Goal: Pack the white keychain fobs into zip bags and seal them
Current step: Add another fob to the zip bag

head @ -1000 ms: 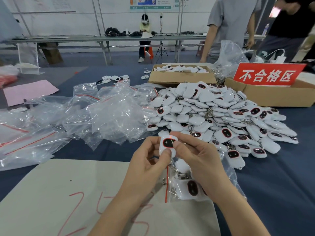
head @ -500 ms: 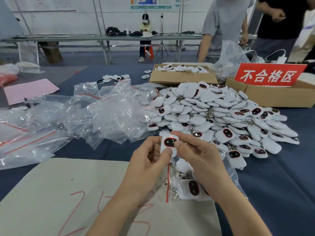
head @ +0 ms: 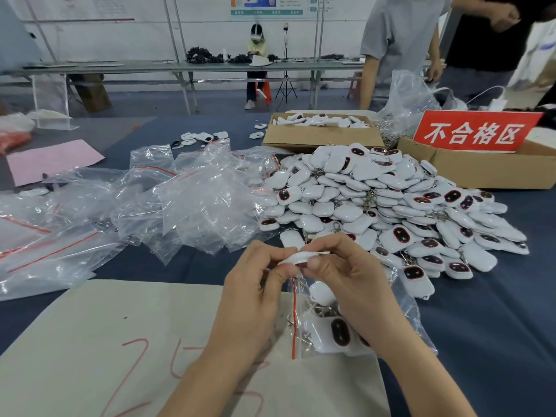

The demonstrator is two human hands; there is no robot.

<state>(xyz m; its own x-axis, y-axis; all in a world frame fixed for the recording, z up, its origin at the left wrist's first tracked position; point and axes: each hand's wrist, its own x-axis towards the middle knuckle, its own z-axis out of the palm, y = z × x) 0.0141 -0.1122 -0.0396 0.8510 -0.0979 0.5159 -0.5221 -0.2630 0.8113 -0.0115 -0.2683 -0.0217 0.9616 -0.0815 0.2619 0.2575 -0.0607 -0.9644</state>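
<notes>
Clear zip bag (head: 304, 344) w/ fobs (head: 334, 332) inside; L hand (head: 255, 293), R hand (head: 352, 284) pinch 1 fob (head: 296, 257).

Left hand (head: 252, 293), right hand (head: 349, 284) meet at centre, forearms converging; both grips pinch fob (head: 296, 257) edge-on.

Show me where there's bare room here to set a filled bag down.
The beige sheet beside the left hand is bare, as is the blue cloth beside the right hand, nearer than the fob pile. Crowded: the loose zip bags and fob pile beyond.
</notes>
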